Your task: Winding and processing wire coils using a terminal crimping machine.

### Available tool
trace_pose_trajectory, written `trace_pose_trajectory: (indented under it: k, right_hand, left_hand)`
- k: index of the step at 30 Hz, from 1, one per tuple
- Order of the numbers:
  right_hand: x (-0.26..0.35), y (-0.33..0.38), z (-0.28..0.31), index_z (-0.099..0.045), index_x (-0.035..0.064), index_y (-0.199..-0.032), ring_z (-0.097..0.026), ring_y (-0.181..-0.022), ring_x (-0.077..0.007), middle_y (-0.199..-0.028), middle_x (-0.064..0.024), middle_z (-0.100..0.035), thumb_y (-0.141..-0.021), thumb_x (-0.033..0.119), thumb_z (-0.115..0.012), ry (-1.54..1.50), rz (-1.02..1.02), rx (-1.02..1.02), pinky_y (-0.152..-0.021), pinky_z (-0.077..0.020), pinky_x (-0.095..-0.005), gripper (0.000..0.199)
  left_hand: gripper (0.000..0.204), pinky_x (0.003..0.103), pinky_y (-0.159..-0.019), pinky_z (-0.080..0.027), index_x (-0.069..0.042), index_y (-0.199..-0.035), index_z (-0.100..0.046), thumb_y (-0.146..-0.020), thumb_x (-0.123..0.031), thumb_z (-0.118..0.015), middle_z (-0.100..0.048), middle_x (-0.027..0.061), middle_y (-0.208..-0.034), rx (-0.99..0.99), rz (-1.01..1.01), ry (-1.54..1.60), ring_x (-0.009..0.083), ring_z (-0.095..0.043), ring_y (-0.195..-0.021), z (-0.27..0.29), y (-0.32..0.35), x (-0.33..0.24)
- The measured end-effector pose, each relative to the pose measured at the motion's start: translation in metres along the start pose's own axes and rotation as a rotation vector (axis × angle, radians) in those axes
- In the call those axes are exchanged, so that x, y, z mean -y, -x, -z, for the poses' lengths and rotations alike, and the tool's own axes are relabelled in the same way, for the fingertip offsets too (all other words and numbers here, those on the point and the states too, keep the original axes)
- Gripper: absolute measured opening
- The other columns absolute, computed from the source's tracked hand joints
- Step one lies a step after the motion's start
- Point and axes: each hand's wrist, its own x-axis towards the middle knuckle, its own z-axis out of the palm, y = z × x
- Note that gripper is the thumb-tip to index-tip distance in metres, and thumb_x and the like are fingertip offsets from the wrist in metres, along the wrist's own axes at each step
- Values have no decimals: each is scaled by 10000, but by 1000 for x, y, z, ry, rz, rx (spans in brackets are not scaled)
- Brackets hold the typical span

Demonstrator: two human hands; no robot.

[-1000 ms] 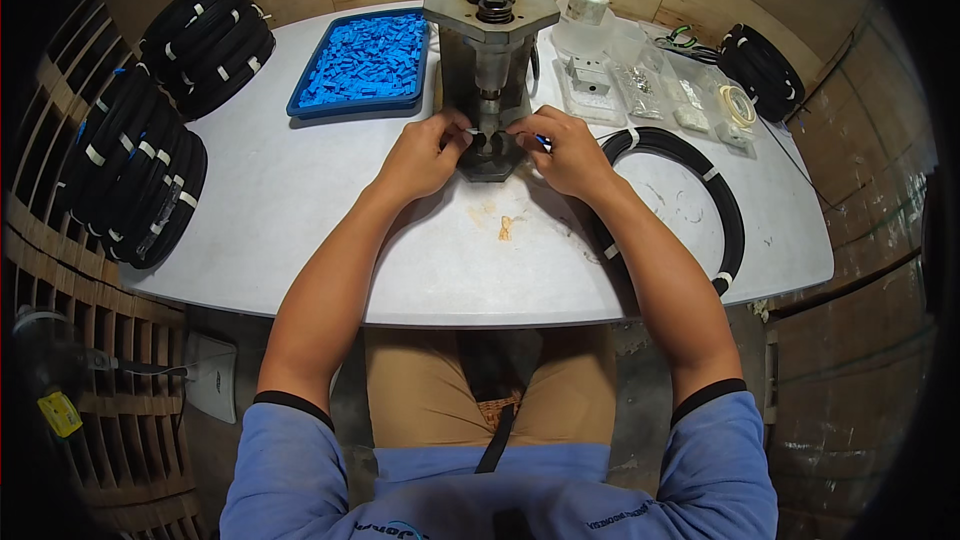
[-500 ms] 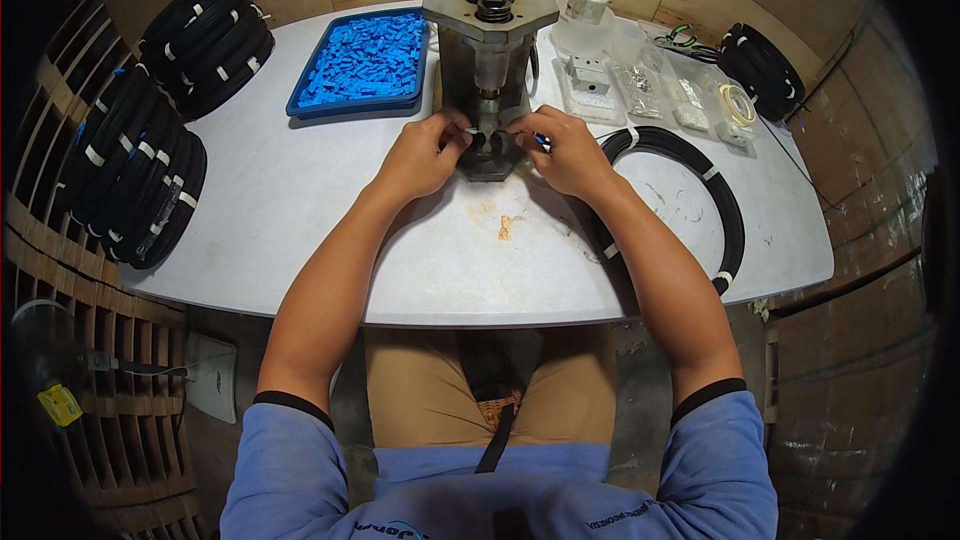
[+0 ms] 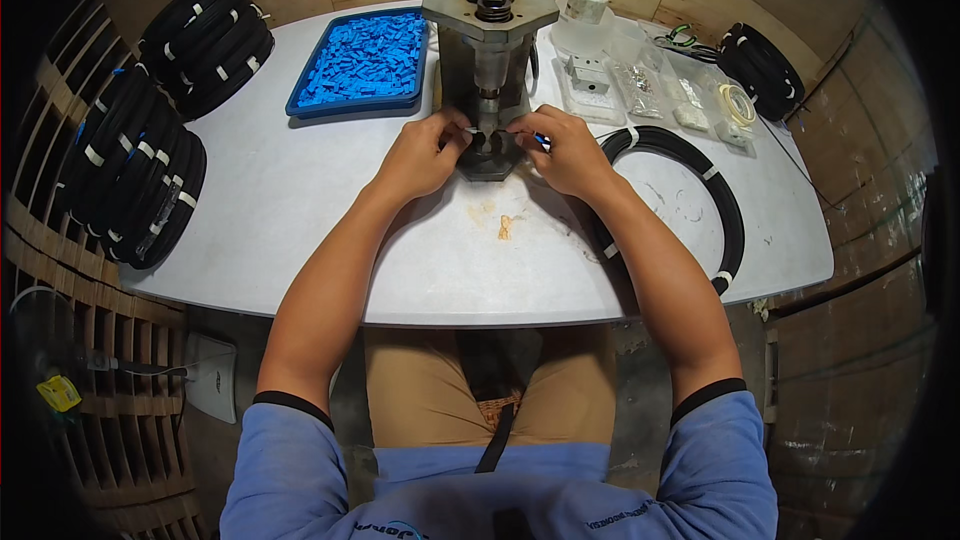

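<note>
At the foot of a grey metal press (image 3: 489, 68), my two hands face each other across its lower tool. My left hand (image 3: 424, 154) is closed in a pinch just left of the ram, with a tiny pale bit at its fingertips too small to name. On the other side my right hand (image 3: 566, 152) pinches a dark cable end with a blue part (image 3: 541, 140) showing below the fingers. Beside and partly under my right forearm lies a coil of black cable (image 3: 735, 210), bound with white tape.
A dark blue tray (image 3: 298, 112) of small blue pieces stands left of the press. Stacked black coils (image 3: 150, 175) line the left edge. To the right are clear plastic containers (image 3: 640, 90), a white bottle (image 3: 587, 2) and another coil stack (image 3: 762, 70). Orange-brown scraps (image 3: 505, 228) lie in front.
Both hands and the press look unmoved. At the lower left, the yellow-tagged thing beyond the table has shifted slightly upward.
</note>
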Motion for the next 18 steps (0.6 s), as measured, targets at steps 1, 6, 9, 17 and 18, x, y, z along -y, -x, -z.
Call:
trace_pose_trajectory:
  k: [1, 6, 9, 17, 18]
  right_hand:
    - [0, 0, 0, -740, 106, -1081, -706, -888, -297, -947, -109, -698, -867, -15, -682, -4, 5, -9, -800, -563, -379, 252]
    - [1, 0, 1, -742, 109, -1080, -706, -886, -301, -948, -107, -702, -863, -10, -688, 15, 11, -1, -800, -561, -382, 254]
    - [1, 0, 1, -744, 110, -1077, -705, -889, -305, -950, -107, -704, -860, -6, -693, 14, 14, -1, -801, -560, -384, 251]
    - [2, 0, 2, -748, 113, -1073, -704, -896, -312, -958, -107, -707, -870, 9, -705, 11, 20, -6, -807, -560, -386, 232]
    - [2, 0, 1, -747, 113, -1074, -704, -896, -312, -958, -107, -706, -873, 9, -704, 9, 13, -6, -807, -560, -386, 230]
  left_hand:
    - [209, 369, -806, -546, -5, -1115, -663, -971, -156, -665, -751, 156, -944, 0, 2, 0, 264, -717, -862, 0, 0, 0]
    - [214, 369, -808, -546, -7, -1126, -661, -974, -158, -666, -751, 155, -942, -2, 10, -2, 261, -716, -862, 0, 0, 0]
    - [217, 367, -811, -546, -8, -1131, -661, -975, -159, -667, -750, 154, -942, -4, 13, -2, 259, -714, -859, 0, 0, -1]
    - [222, 366, -815, -547, -7, -1135, -659, -977, -162, -667, -747, 150, -960, -1, 6, 8, 257, -711, -865, -1, -1, 2]
    - [221, 366, -815, -547, -7, -1134, -659, -977, -162, -666, -747, 149, -959, -3, 5, 1, 257, -711, -864, -1, -1, 2]
